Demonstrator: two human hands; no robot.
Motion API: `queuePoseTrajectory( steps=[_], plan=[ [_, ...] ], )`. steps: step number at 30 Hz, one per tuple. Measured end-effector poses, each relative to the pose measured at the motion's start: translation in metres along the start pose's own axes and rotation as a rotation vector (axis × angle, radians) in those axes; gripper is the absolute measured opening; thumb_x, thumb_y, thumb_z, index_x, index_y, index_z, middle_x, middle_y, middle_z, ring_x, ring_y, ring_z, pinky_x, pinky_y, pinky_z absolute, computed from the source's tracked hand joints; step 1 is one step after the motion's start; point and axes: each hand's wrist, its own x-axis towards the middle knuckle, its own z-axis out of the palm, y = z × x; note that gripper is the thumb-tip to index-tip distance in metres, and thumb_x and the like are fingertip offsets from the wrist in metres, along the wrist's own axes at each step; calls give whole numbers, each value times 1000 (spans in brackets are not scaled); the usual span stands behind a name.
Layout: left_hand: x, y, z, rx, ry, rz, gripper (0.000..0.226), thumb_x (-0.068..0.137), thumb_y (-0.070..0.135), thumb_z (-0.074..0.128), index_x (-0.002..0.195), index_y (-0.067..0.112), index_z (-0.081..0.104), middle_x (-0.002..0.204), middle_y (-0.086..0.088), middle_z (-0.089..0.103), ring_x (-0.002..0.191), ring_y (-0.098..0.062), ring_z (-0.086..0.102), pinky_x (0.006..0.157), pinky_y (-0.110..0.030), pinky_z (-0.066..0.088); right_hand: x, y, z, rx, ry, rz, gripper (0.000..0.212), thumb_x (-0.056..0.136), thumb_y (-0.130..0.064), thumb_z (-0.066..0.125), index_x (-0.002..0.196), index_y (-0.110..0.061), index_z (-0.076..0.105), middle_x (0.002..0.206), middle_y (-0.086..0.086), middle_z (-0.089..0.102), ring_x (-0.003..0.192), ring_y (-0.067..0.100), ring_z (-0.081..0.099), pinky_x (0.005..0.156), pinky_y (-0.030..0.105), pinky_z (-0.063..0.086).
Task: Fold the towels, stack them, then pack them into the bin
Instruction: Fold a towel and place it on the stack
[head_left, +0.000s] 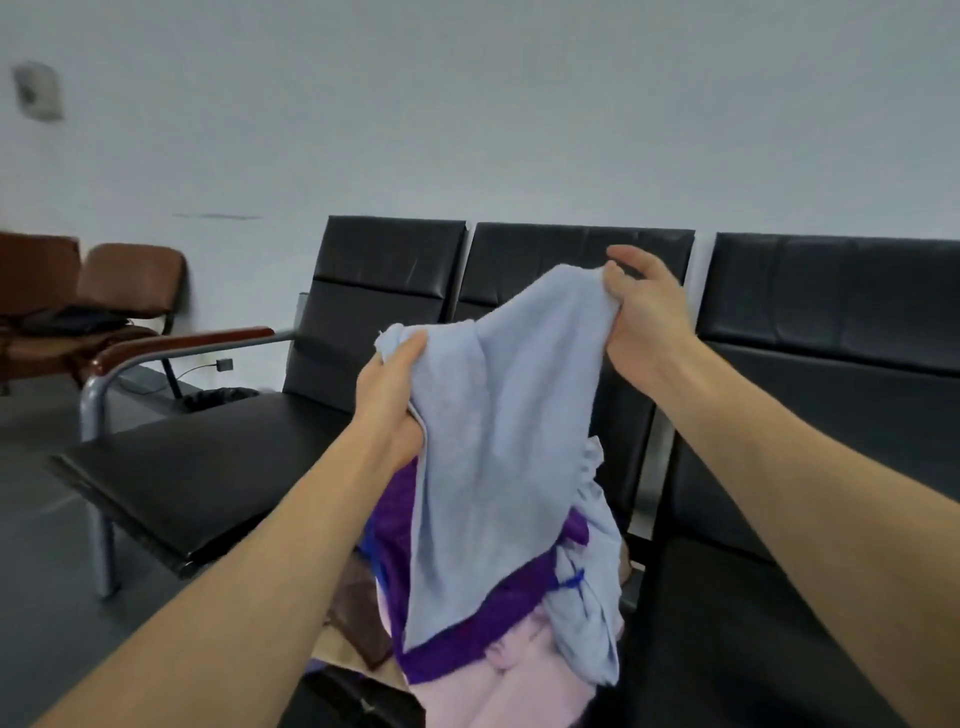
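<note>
Peeking out beneath a heap of cloth, a tan edge (348, 656) is glimpsed; whether it belongs to a bin cannot be told. A purple towel (467, 642) and a pink towel (519, 686) are piled there. Above them a light blue towel (498, 415) is held up before a black bench (208, 478), its top edge clutched by the left hand (389, 395) and pinched at the far corner by the right hand (644, 317). The pink towel is cut off at the bottom.

I have one wide-angle head view, facing forward and slightly down, close over the row of black padded vinyl seats (218, 467), with the pale grey wall (467, 104) filling the upper frame.
</note>
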Motion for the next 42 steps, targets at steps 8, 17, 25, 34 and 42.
queuePoseTrajectory(
  steps=[8, 17, 25, 34, 42],
  plan=[
    [-22, 49, 55, 204, -133, 141, 29, 88, 43, 64, 101, 17, 66, 100, 0, 71, 92, -14, 67, 81, -30, 54, -11, -68, -37, 154, 174, 58, 20, 84, -2, 58, 91, -11, 75, 105, 11, 68, 99, 25, 66, 92, 39, 54],
    [-65, 65, 126, 441, -229, 115, 33, 72, 41, 81, 88, 15, 68, 95, 2, 68, 87, -17, 63, 70, -30, 50, -27, -155, -136, -197, 314, -114, 30, 88, 0, 55, 83, -23, 75, 112, 0, 66, 106, 18, 60, 91, 31, 52],
    [-88, 38, 174, 636, -314, 28, 37, 90, 36, 64, 109, 4, 65, 112, -8, 66, 96, -25, 63, 75, -37, 55, -59, -222, -233, -217, 537, -182, 36, 83, 7, 51, 77, -23, 72, 113, 7, 65, 101, 19, 59, 73, 23, 48],
    [-122, 6, 219, 893, -381, 83, 40, 102, 37, 37, 115, 3, 54, 108, -16, 61, 89, -29, 61, 55, -32, 49, -103, -244, -288, -309, 636, -88, 16, 70, -4, 80, 70, -13, 67, 80, 0, 65, 90, 20, 59, 74, 33, 47],
    [-117, -9, 211, 1152, -253, 348, 38, 99, 29, 47, 80, -1, 61, 72, -19, 69, 64, -31, 69, 60, -34, 57, -111, -243, -321, -636, 654, -165, 10, 80, -13, 74, 82, -23, 74, 98, -1, 70, 98, 18, 61, 81, 33, 53]
  ],
)
